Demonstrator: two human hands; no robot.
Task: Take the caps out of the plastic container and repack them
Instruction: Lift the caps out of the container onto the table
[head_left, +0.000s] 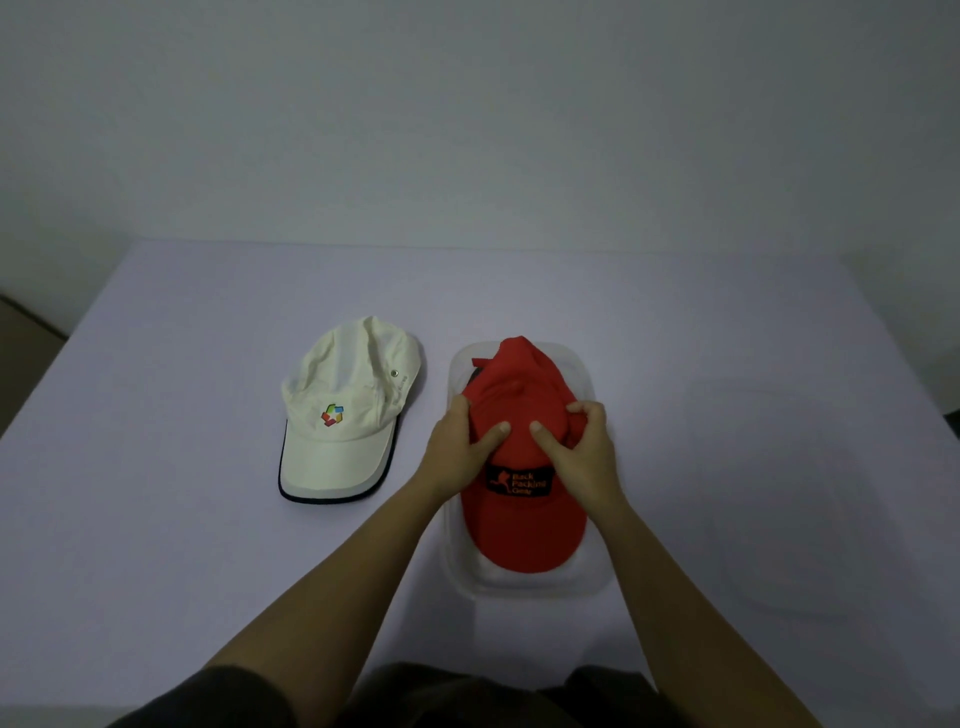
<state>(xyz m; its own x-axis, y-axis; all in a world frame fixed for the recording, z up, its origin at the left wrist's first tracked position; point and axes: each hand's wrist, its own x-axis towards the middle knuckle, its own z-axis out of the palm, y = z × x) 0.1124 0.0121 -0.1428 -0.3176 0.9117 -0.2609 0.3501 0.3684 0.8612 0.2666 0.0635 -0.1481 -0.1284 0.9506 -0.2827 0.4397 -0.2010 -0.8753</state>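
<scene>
Pale lilac covers the bench (156, 519), which runs back to a plain grey wall. Both hands meet on the crown of the red cap (524, 525). The left hand (460, 452) grips the crown's left side, thumb pressed on top and fingers curled round the edge; the right hand (582, 454) grips the right side the same way, thumb on top, fingers bunching the fabric. The red cap sits in the clear plastic container (519, 584), brim toward the person and a dark patch with orange lettering showing between the wrists. Its back end rises above the container's far rim. Just beside the container, to the left and not touching it, the cream cap (343, 415) lies flat on the bench, dark-edged brim toward the person, a small multicoloured logo on its front. Well to the right, a faint clear lid (779, 499) rests on the bench.
</scene>
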